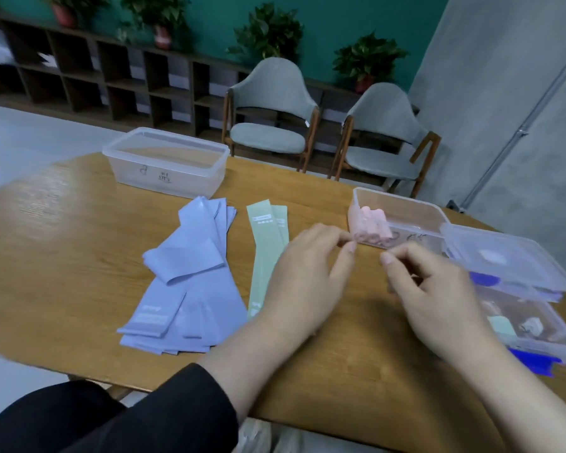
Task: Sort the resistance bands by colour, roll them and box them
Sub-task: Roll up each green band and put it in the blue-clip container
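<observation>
Left hand (307, 273) and right hand (438, 299) hover loosely curled, holding nothing; pink rolls (370, 225) are boxed in the tub (402, 204), while purple bands (183, 282) and green bands (268, 243) lie flat, unrolled.

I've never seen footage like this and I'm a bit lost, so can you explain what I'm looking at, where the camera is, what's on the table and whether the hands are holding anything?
There is no machine here. One camera worn on a person's head looks down at their own two hands over a wooden table.

On the table lie a pile of flat purple bands and flat green bands. An empty clear box stands farther back. A second clear box on the right holds rolled pink bands. More clear containers are stacked at the right edge.

The left hand and right hand hover with fingers loosely curled; neither visibly holds anything.
</observation>
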Action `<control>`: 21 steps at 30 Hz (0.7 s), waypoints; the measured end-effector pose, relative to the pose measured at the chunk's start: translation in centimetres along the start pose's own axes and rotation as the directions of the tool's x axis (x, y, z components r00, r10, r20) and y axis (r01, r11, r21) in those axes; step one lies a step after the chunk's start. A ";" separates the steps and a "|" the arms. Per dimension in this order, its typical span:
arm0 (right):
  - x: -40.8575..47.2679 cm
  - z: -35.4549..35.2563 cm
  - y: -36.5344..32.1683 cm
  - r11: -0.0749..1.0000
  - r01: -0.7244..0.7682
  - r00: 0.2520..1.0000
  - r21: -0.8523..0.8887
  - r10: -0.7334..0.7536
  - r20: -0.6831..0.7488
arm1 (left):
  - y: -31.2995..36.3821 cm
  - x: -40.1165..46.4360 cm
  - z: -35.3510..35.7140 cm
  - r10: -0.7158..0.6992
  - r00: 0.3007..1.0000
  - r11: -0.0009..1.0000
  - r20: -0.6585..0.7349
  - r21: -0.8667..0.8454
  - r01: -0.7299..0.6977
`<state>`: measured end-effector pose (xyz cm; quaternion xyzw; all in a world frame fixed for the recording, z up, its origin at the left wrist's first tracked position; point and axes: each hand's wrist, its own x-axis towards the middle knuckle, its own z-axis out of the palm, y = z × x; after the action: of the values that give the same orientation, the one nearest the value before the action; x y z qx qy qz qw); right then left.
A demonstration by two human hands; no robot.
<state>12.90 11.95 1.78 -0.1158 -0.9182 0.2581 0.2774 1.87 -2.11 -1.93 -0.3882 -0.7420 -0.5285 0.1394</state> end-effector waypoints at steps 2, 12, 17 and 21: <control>-1.2 3.6 -0.6 0.996 0.074 0.982 0.051 -0.082 0.172 | -2.5 0.9 -2.4 -0.165 0.985 0.979 0.048 0.129 0.157; -3.0 8.5 1.2 0.977 0.140 0.868 0.163 -0.200 0.455 | -7.4 -1.8 -3.1 -0.222 0.958 0.880 0.180 0.460 0.118; -3.3 8.0 0.9 0.977 0.049 0.916 0.209 -0.127 0.380 | -7.9 -1.8 -3.4 -0.253 0.961 0.918 0.112 0.341 0.202; -2.9 7.1 -0.3 0.933 -0.171 0.979 0.316 0.124 0.162 | -6.6 -1.7 -4.3 -0.153 0.988 0.978 -0.015 0.144 0.154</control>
<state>11.19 7.75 -4.43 -0.1184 -0.8681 0.4350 0.2078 -2.69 -7.63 -5.65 -0.3176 -0.8060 -0.4830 0.1273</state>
